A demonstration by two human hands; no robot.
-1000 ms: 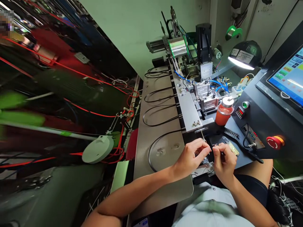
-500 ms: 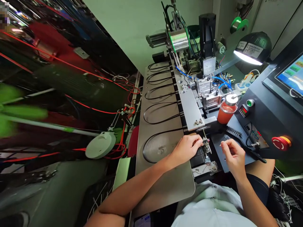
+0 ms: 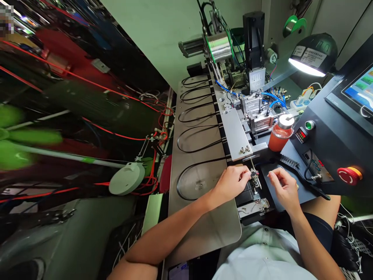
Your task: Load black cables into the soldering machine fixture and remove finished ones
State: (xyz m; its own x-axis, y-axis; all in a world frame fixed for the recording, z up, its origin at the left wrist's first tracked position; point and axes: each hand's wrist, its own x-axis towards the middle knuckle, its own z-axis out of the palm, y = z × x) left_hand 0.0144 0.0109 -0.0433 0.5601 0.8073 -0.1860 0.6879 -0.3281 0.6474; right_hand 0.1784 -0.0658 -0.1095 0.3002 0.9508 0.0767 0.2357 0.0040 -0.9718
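Observation:
My left hand [image 3: 234, 182] is closed in a pinch at the left side of a small metal fixture [image 3: 255, 179] on the machine's front end. What its fingertips hold, if anything, is hidden. On the fixture's other side, apart from it, my right hand [image 3: 284, 189] hovers over a dark plate [image 3: 267, 177], thumb and forefinger pressed together. A tiny pale bit shows at those fingertips, too small to name. Loops of black cable [image 3: 182, 174] lie on the metal table [image 3: 204, 229], their ends running into the machine's edge beside my left hand.
An orange-red jar [image 3: 279, 138] with a metal lid stands behind my right hand, near a black brush [image 3: 290, 161]. To the right is a control box with a red emergency button [image 3: 348, 175]. A lit lamp [image 3: 313, 56] and a solder wire spool [image 3: 220, 48] are farther back.
My right hand has shifted slightly left, toward the fixture, and turned a little. My left hand stays at the fixture, still pinched. The camera view has moved slightly.

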